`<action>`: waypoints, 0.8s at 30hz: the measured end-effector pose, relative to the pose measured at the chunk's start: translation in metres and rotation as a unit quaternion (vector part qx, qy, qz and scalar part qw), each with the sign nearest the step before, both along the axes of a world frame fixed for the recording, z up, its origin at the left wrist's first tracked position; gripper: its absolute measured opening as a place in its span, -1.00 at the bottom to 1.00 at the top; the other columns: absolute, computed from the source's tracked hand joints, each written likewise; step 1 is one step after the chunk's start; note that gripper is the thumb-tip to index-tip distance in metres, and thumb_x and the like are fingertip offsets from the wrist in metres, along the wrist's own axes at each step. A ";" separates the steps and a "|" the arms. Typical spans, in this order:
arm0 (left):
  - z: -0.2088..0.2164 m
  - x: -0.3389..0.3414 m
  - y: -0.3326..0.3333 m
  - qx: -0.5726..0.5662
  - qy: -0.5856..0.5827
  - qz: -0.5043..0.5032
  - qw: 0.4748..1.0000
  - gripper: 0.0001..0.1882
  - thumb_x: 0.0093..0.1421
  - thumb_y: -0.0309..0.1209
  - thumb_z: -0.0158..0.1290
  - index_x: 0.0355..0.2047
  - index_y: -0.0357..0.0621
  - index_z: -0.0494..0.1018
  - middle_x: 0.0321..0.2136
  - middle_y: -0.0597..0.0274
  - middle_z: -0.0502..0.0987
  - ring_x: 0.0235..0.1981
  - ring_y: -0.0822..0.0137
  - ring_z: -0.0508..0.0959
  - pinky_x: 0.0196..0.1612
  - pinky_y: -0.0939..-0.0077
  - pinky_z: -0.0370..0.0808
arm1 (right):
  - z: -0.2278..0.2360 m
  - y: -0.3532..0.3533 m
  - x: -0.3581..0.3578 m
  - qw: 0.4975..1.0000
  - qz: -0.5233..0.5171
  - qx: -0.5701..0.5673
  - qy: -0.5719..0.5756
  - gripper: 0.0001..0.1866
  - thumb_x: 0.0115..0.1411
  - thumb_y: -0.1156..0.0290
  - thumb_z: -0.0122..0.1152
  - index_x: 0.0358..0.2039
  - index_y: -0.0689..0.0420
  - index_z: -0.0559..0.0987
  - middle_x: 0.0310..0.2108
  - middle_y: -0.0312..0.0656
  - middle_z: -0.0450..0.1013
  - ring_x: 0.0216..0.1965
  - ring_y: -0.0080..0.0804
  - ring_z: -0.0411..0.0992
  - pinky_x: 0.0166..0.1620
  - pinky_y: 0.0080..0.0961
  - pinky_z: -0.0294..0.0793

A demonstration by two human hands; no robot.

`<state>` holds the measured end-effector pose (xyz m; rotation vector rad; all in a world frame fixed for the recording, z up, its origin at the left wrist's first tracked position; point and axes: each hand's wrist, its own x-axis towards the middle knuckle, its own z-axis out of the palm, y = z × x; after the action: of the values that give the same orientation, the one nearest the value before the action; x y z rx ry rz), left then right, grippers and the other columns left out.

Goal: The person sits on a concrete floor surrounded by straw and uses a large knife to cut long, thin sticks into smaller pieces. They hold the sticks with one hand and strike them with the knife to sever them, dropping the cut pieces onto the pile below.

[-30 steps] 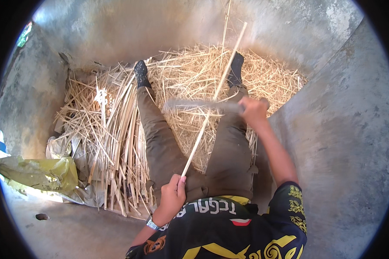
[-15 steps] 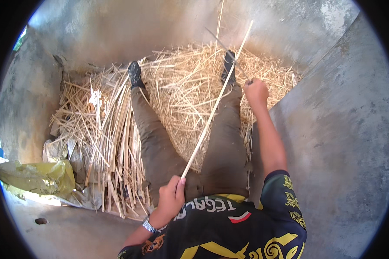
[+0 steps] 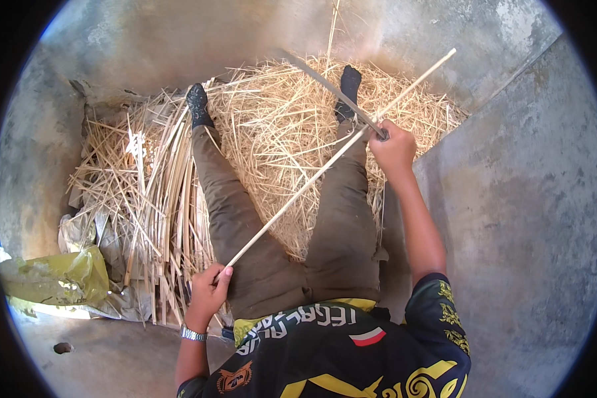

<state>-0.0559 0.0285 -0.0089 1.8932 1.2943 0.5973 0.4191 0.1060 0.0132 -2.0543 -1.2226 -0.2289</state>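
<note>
My left hand [image 3: 207,293], with a metal watch on its wrist, is closed on the near end of a long pale split-wood stick [image 3: 292,202], perhaps bamboo. The stick slants up to the far right across my legs. My right hand [image 3: 393,147] is closed around the handle of a long knife [image 3: 328,85], most of the handle hidden by the fingers. Its dark blade points to the far left and crosses the stick just beyond my right fist. The blade looks to be touching the stick there.
Between and beyond my outstretched legs [image 3: 341,219] lies a heap of curly shavings [image 3: 272,132]. Many split strips [image 3: 172,199] are piled left of my left leg. A yellow plastic sack [image 3: 60,275] lies farther left. Concrete walls [image 3: 524,172] enclose the spot.
My left hand has drawn back to the left with the stick's near end, tilting the stick more to the right. The knife has swung lower and its tip has moved left.
</note>
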 end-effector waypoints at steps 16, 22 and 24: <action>0.014 0.023 0.006 0.114 0.083 -0.046 0.989 -0.70 0.36 -0.23 0.11 -0.35 -0.25 0.45 -0.69 0.09 0.42 -0.67 0.05 0.42 -0.53 0.28 0.33 | 0.042 -0.014 -0.076 0.728 0.273 0.081 0.624 -0.82 0.31 0.40 0.20 -0.21 0.27 0.61 -0.69 -0.50 0.23 -0.73 -0.74 0.13 -0.62 -0.66 0.18; 0.022 0.089 0.025 -0.038 -0.087 -0.071 0.993 -0.77 0.41 -0.29 0.04 -0.20 -0.25 0.47 -0.62 0.30 0.48 -0.57 0.45 0.44 -0.42 0.52 0.38 | 0.043 -0.016 -0.091 0.751 0.275 0.042 0.598 -0.81 0.33 0.36 0.21 -0.27 0.24 0.62 -0.70 -0.49 0.22 -0.72 -0.76 0.14 -0.62 -0.67 0.17; 0.018 0.092 0.031 -0.087 -0.093 -0.080 0.989 -0.79 0.42 -0.33 0.03 -0.22 -0.25 0.48 -0.62 0.32 0.48 -0.56 0.52 0.43 -0.43 0.56 0.36 | 0.040 -0.015 -0.093 0.789 0.266 0.029 0.553 -0.78 0.34 0.31 0.23 -0.26 0.24 0.63 -0.69 -0.50 0.21 -0.71 -0.77 0.15 -0.62 -0.67 0.16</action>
<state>0.0359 0.0592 0.0087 1.7330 1.0309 0.5448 0.3262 0.0914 0.0536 -1.2592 -0.8928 1.0518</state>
